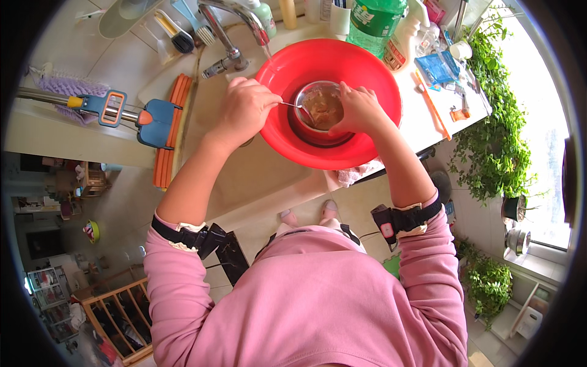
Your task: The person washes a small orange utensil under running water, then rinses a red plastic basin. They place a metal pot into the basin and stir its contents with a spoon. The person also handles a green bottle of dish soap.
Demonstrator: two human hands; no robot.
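Observation:
A wide red plastic basin (388, 104) stands by the sink's right side. Inside it sits a small round bowl (299, 98) with cloudy brownish liquid in it. My left hand (244, 113), at the basin's left rim, pinches the thin handle of a metal spoon (291, 105), whose head dips into the liquid. From the right, my right hand (362, 111) grips the bowl's side, thumb near and fingers far. Beyond the left hand, a chrome faucet (227, 37) reaches over the basin's left edge; a clear streak below its spout looks like running water.
A green-labelled bottle (374, 21) and a spray bottle (405, 40) stand behind the basin. Right of it lie an orange stick (433, 107) and a blue packet (438, 66). A sponge mop (162, 122) leans at the left. Trailing plants (495, 116) hang by the window.

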